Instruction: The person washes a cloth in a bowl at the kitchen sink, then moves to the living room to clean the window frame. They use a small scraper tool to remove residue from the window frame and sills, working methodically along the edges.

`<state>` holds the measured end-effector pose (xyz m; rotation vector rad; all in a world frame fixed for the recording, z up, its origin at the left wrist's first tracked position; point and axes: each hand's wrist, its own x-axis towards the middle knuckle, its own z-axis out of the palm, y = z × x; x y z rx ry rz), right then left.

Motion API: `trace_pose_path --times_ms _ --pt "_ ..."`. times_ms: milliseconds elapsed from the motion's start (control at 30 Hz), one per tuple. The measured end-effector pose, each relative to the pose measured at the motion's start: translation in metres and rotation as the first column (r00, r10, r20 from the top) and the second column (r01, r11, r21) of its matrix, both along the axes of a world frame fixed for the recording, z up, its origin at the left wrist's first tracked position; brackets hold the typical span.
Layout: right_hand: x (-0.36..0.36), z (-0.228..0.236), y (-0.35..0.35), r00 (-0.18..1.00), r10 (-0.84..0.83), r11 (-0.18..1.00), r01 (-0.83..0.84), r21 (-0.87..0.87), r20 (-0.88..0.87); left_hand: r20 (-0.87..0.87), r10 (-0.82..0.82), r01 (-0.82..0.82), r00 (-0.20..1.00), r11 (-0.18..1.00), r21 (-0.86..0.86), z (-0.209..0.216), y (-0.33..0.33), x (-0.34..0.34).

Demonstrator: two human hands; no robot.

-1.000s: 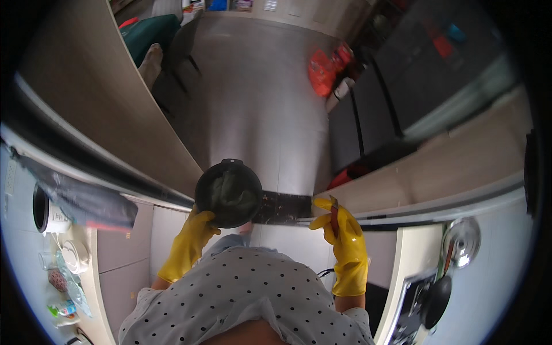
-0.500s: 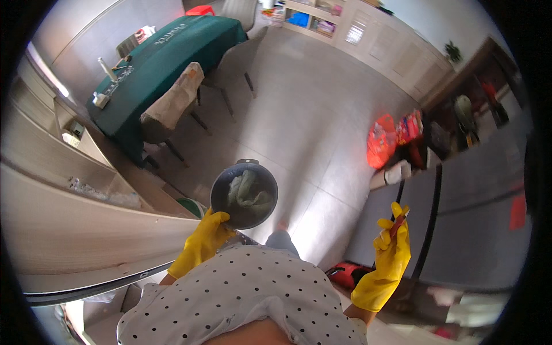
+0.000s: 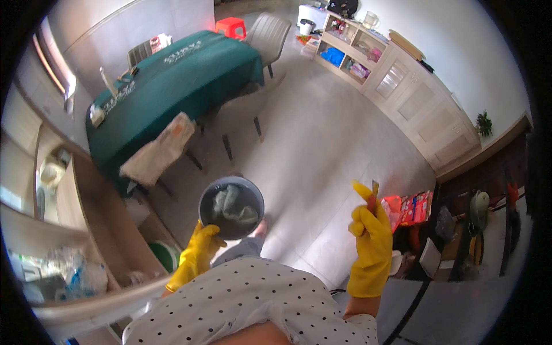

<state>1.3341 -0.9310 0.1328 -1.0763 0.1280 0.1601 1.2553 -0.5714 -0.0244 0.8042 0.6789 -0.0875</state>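
Note:
My left hand, in a yellow rubber glove, grips the near-left rim of a round dark grey basin. A wet, pale green-grey cloth lies bunched inside the basin, in what looks like water. My right hand, gloved in the same yellow, is raised off to the right, well apart from the basin. Its fingers close round a small, slim tool with a reddish handle and a dull, flat tip; its exact kind is unclear.
A table under a green cloth stands far left, with a covered chair on its near side. Open wooden cabinets and a green bucket are close on my left. Red bags and dark shelving line the right side.
The view has swung, showing more of the far wall cabinet and the left cupboards. I have stepped forward with the basin still in my left hand and the small tool still in my right.

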Motion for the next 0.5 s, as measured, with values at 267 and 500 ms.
trace_pose_path --times_ms 267,500 --pt "0.164 -0.028 -0.103 0.955 -0.279 0.958 0.269 -0.105 -0.101 -0.059 -0.131 0.128 0.990 0.990 -0.058 0.011 -0.046 0.220" --pt "0.328 -0.079 -0.207 0.937 -0.349 0.927 0.342 0.154 0.021 -0.048 -0.274 0.268 0.960 0.958 -0.105 0.008 -0.101 0.421"
